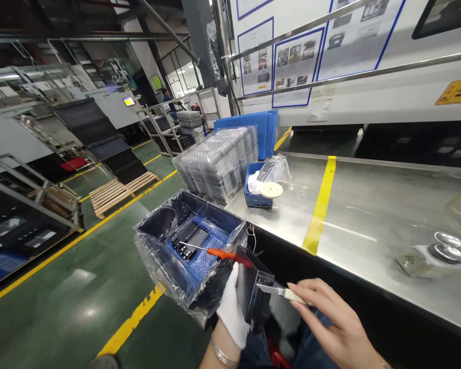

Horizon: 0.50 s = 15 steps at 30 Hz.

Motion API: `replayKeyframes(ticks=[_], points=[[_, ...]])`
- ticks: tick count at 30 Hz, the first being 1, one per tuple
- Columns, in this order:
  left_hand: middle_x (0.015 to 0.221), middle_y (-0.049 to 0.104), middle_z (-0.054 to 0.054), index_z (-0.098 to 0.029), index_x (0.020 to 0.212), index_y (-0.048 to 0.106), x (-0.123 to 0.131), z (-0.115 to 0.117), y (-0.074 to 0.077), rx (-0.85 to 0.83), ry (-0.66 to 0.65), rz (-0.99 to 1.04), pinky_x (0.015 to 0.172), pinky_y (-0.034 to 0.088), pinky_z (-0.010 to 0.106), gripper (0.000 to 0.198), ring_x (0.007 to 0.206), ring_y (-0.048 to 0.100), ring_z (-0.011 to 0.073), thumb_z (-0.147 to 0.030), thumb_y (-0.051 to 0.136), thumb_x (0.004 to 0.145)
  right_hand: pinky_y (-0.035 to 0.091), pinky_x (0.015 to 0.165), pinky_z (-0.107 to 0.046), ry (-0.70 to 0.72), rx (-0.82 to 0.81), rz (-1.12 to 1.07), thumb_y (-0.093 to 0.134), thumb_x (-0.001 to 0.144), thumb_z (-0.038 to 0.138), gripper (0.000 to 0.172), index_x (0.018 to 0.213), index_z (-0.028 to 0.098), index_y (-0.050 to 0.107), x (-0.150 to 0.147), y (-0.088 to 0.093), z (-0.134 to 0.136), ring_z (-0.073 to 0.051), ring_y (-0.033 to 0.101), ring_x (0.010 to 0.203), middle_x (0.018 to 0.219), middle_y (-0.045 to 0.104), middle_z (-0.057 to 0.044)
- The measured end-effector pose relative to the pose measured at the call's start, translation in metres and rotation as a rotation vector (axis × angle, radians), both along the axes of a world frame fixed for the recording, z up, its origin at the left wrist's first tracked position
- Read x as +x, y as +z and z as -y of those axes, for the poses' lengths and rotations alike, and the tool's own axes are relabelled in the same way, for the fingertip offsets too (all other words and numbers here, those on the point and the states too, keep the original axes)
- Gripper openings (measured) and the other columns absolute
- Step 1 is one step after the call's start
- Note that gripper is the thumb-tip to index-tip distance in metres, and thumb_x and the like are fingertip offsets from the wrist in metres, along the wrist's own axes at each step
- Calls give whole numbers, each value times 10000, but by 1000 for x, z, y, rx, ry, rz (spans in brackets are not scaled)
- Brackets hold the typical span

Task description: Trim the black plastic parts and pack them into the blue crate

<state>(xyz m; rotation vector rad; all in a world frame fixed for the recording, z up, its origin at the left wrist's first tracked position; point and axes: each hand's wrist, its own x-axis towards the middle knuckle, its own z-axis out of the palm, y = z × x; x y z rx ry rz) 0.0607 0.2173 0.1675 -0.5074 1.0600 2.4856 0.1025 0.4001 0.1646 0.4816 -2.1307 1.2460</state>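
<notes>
My left hand (232,307), in a white glove, grips a black box-shaped plastic part (253,287) at the bottom centre. My bare right hand (330,320) pinches a small knife with a pale handle (282,292), its blade touching the part's right edge. Just left of the part stands a blue bin lined with clear plastic (165,225). Inside the bin lie a black flat part (190,238) and an orange-handled tool (215,252).
A steel table (369,215) with a yellow stripe (320,205) runs to the right. On it are stacked clear trays (218,159), a small blue box (255,197) with a white disc and a bag, and metal fittings (434,251). The green floor has yellow lines, and a wooden pallet (117,192) lies on it.
</notes>
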Motion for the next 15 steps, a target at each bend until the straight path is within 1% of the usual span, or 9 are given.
replayKeyframes(ticks=[2, 4, 6, 7, 8, 9, 11, 13, 15], points=[[867, 769, 38, -182, 877, 787, -5, 6, -10, 65, -49, -3, 1065, 455, 290, 387, 1042, 673, 221, -516, 596, 912, 606, 655, -210, -36, -1, 14, 635, 894, 210, 209, 1085, 243, 711, 1, -4, -2, -149, 711, 751, 838, 725, -52], [885, 773, 66, -147, 927, 778, -9, 14, -16, 165, -89, 64, 1096, 448, 351, 429, 1070, 675, 253, -544, 622, 885, 605, 701, -180, -127, -30, 51, 642, 893, 244, 180, 1051, 253, 725, 4, -5, -10, -139, 722, 769, 867, 738, -43], [868, 778, 66, -152, 935, 773, -11, 21, -19, 285, -121, 147, 1095, 457, 387, 447, 1023, 698, 257, -576, 657, 850, 599, 746, -148, -210, -78, 99, 647, 892, 291, 165, 1028, 266, 738, 9, -2, -19, -132, 736, 788, 907, 760, -32], [860, 780, 65, -153, 932, 772, -11, 25, -20, 337, -130, 178, 1087, 466, 391, 459, 976, 711, 251, -590, 668, 837, 594, 759, -134, -214, -89, 124, 646, 893, 319, 167, 1021, 274, 744, 11, 0, -23, -132, 745, 799, 928, 773, -26], [885, 784, 64, -149, 937, 770, -11, 28, -20, 368, -126, 185, 1082, 472, 389, 456, 939, 720, 241, -583, 680, 831, 589, 766, -122, -184, -88, 146, 647, 894, 346, 168, 1012, 286, 751, 14, 3, -25, -132, 752, 800, 931, 786, -14], [921, 787, 54, -148, 938, 770, -11, 30, -20, 384, -102, 174, 1077, 478, 380, 434, 906, 725, 228, -562, 705, 821, 586, 760, -114, -120, -77, 176, 646, 895, 363, 162, 994, 299, 758, 17, 7, -25, -130, 756, 785, 909, 794, 1], [964, 789, 24, -157, 945, 771, -9, 32, -18, 384, -39, 144, 1069, 487, 356, 375, 861, 729, 207, -491, 783, 774, 585, 689, -107, 61, -38, 267, 631, 907, 369, 150, 940, 314, 767, 23, 12, -22, -128, 753, 727, 835, 797, 23], [953, 790, 22, -151, 990, 766, -8, 34, -15, 368, -38, 143, 1053, 500, 342, 443, 843, 732, 205, -477, 846, 701, 577, 593, -133, 210, -11, 376, 602, 923, 360, 183, 871, 297, 765, 27, 15, -15, -132, 734, 658, 752, 781, 19], [950, 789, 47, -134, 1037, 756, -8, 35, -13, 338, -56, 162, 1026, 519, 340, 550, 859, 733, 216, -503, 874, 647, 564, 559, -167, 313, 13, 483, 564, 942, 355, 240, 817, 277, 753, 29, 17, -10, -134, 710, 619, 706, 760, 11]])
